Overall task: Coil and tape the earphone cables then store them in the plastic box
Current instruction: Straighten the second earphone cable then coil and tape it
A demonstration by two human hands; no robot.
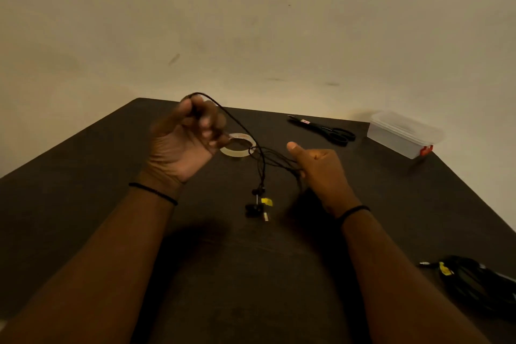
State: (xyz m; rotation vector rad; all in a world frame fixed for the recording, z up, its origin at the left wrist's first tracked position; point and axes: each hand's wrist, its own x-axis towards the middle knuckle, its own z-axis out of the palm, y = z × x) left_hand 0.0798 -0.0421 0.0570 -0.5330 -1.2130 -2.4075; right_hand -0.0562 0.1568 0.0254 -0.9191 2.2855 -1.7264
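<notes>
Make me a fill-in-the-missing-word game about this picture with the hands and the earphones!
1. The left hand holds up a loop of the thin black earphone cable, and the right hand grips its other strands; it is a ____ colour.
2. The black-handled scissors lie on the dark table between the clear tape roll and the clear plastic ____.
3. The lid of the rectangular container is ____.

Missing words: black; box; on

The left hand (184, 142) is up, palm facing back, fingers curled tight. The right hand (321, 173) is lower, fingers curled, thumb sticking up.
</notes>
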